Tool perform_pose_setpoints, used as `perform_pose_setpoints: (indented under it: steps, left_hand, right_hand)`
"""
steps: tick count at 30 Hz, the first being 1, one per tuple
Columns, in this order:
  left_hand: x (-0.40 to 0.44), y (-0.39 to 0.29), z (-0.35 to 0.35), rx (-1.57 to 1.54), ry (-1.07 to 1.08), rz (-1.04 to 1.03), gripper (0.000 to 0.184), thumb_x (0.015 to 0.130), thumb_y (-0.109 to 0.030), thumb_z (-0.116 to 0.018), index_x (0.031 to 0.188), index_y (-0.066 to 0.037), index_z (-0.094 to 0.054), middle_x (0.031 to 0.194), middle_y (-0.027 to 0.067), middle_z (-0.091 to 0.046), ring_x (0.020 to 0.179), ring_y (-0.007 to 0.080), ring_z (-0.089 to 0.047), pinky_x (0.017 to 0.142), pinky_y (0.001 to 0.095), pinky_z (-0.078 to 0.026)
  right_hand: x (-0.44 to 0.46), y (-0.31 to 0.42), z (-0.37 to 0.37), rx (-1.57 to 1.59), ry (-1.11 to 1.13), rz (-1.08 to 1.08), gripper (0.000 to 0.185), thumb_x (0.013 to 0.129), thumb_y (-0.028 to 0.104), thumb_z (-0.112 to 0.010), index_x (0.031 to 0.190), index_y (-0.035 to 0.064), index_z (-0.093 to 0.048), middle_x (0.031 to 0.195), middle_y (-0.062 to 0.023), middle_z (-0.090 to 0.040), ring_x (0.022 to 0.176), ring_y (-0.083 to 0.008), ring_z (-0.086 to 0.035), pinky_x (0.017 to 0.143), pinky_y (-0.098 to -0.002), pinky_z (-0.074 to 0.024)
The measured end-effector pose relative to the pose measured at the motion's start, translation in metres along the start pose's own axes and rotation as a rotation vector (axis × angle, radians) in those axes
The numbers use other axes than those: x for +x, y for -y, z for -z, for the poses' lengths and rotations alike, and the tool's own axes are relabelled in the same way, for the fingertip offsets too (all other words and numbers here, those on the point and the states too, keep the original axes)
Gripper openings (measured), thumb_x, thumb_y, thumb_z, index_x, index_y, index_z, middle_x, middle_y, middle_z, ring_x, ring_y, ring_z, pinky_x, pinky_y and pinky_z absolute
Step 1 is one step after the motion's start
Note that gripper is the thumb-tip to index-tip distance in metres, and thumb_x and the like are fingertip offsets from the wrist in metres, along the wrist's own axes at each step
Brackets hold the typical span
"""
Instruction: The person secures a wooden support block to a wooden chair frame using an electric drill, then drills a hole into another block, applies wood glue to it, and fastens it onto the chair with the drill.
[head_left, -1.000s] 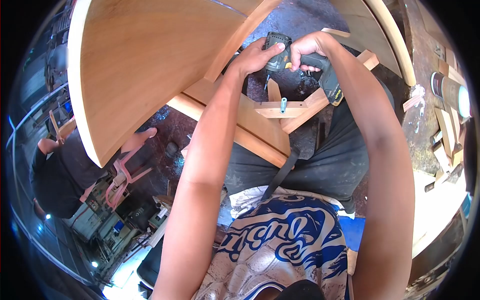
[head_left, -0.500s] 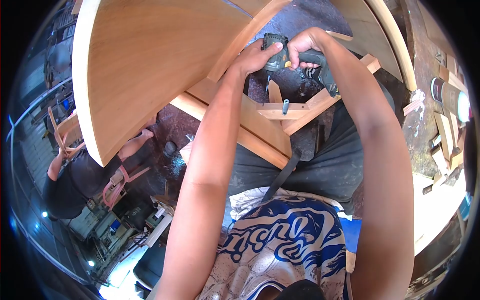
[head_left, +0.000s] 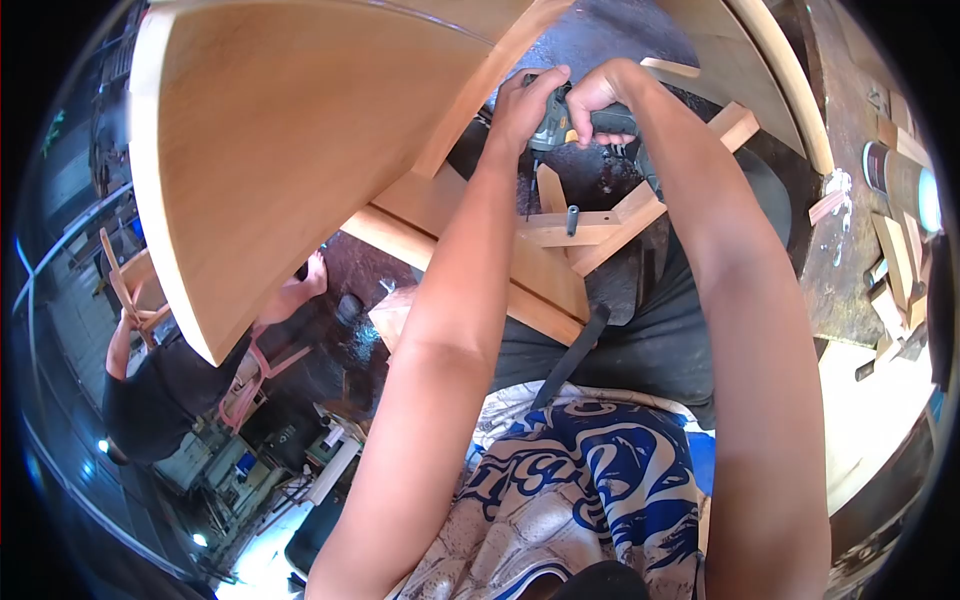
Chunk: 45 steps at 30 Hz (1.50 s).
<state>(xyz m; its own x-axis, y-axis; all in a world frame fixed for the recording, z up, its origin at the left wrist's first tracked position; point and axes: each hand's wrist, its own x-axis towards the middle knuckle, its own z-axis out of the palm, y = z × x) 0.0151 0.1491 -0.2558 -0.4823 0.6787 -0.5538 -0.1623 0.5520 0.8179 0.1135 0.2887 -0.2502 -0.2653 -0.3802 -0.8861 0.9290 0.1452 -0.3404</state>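
Note:
My right hand is wrapped round the handle of a dark power drill, near the top centre. Against the drill's body, my left hand is closed round its rear end. The thin bit points down toward a wooden frame with a corner brace. A small metal cylinder stands at the brace. Left of my hands rises a large curved wooden panel, and its lower rail passes behind my left forearm. Where the bit's tip meets the wood is unclear.
A second curved panel stands at the upper right. Beyond it are a can and wood offcuts. At the left, another person in dark clothes is beside a wooden chair frame. A black strap hangs near my lap.
My left hand has shifted and wraps more of the drill's rear. My left forearm has moved right. The view has shifted slightly, and the other person's body appears farther right.

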Motion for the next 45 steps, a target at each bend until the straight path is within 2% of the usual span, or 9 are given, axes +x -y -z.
perform_pose_setpoints:
  steps: [4,7,12,23,29,33,36,38,45]
  left_hand:
    - [0.000,0.000,-0.003,0.080,-0.048,0.013,0.051,0.080,-0.043,-0.077,0.103,0.003,-0.072,0.096,0.0145,-0.071,0.089,0.0208,-0.065,0.082,0.0330,-0.050]
    - [0.001,0.002,-0.004,0.087,-0.063,-0.017,0.049,0.082,-0.041,-0.076,0.102,0.004,-0.072,0.096,0.0141,-0.072,0.089,0.0211,-0.065,0.082,0.0331,-0.050]
    - [-0.001,0.002,-0.007,0.055,-0.096,0.007,0.047,0.082,-0.040,-0.077,0.101,0.003,-0.073,0.096,0.0126,-0.071,0.087,0.0198,-0.065,0.081,0.0329,-0.050]
    - [-0.005,0.004,-0.014,0.072,-0.073,-0.036,0.045,0.082,-0.041,-0.079,0.096,0.001,-0.073,0.087,0.0087,-0.070,0.079,0.0167,-0.063,0.075,0.0308,-0.050]
    - [-0.011,-0.005,-0.019,0.101,-0.083,-0.043,0.045,0.082,-0.040,-0.079,0.097,0.002,-0.073,0.086,0.0079,-0.070,0.078,0.0154,-0.063,0.074,0.0300,-0.051]
    - [-0.007,0.001,-0.018,0.068,-0.069,-0.027,0.044,0.083,-0.040,-0.079,0.096,0.002,-0.074,0.085,0.0074,-0.070,0.077,0.0151,-0.063,0.074,0.0301,-0.051]
    - [-0.005,0.004,-0.017,0.046,-0.080,-0.030,0.043,0.083,-0.039,-0.079,0.096,0.002,-0.074,0.085,0.0076,-0.070,0.078,0.0149,-0.063,0.074,0.0300,-0.051]
    - [-0.007,0.005,-0.014,0.046,-0.098,-0.034,0.043,0.083,-0.039,-0.079,0.095,0.002,-0.074,0.085,0.0078,-0.070,0.078,0.0150,-0.063,0.074,0.0302,-0.051]
    - [-0.009,0.003,-0.012,0.046,-0.123,-0.011,0.043,0.082,-0.039,-0.078,0.095,0.002,-0.074,0.085,0.0083,-0.071,0.077,0.0156,-0.064,0.074,0.0310,-0.051]
  right_hand:
    - [0.006,-0.011,-0.002,0.063,-0.001,0.165,0.013,0.081,0.020,-0.072,0.088,0.0098,-0.071,0.084,-0.0029,-0.071,0.066,-0.0126,-0.064,0.062,-0.0341,-0.0504]
    - [0.015,-0.015,0.003,0.073,-0.011,0.234,0.015,0.081,0.022,-0.072,0.088,0.0085,-0.072,0.083,-0.0028,-0.071,0.066,-0.0129,-0.063,0.063,-0.0343,-0.0505]
    - [0.026,-0.015,0.006,0.038,-0.027,0.186,0.022,0.076,0.018,-0.075,0.093,0.0044,-0.074,0.087,-0.0060,-0.073,0.066,-0.0152,-0.065,0.060,-0.0336,-0.0540]
    - [0.013,-0.026,-0.008,0.069,-0.061,0.229,0.019,0.070,0.015,-0.076,0.086,0.0048,-0.076,0.067,-0.0076,-0.063,0.057,-0.0177,-0.059,0.055,-0.0338,-0.0495]
    - [0.012,-0.025,-0.009,0.074,-0.059,0.160,0.009,0.074,0.014,-0.074,0.080,0.0069,-0.073,0.079,-0.0011,-0.066,0.062,-0.0116,-0.054,0.060,-0.0323,-0.0493]
    - [0.017,-0.026,-0.008,0.060,-0.053,0.164,0.009,0.074,0.013,-0.074,0.080,0.0064,-0.073,0.079,-0.0017,-0.066,0.062,-0.0117,-0.054,0.061,-0.0330,-0.0495]
    - [0.020,-0.024,-0.006,0.083,-0.039,0.134,0.008,0.075,0.013,-0.073,0.081,0.0065,-0.073,0.078,-0.0018,-0.065,0.061,-0.0121,-0.054,0.061,-0.0337,-0.0496]
    - [0.014,-0.017,-0.011,0.083,-0.096,0.122,0.013,0.071,0.013,-0.075,0.081,0.0056,-0.074,0.067,-0.0060,-0.062,0.057,-0.0169,-0.057,0.056,-0.0345,-0.0490]
    - [0.013,-0.013,-0.008,0.037,-0.062,0.123,0.010,0.071,0.013,-0.075,0.077,0.0057,-0.072,0.066,-0.0056,-0.061,0.057,-0.0166,-0.056,0.057,-0.0349,-0.0480]
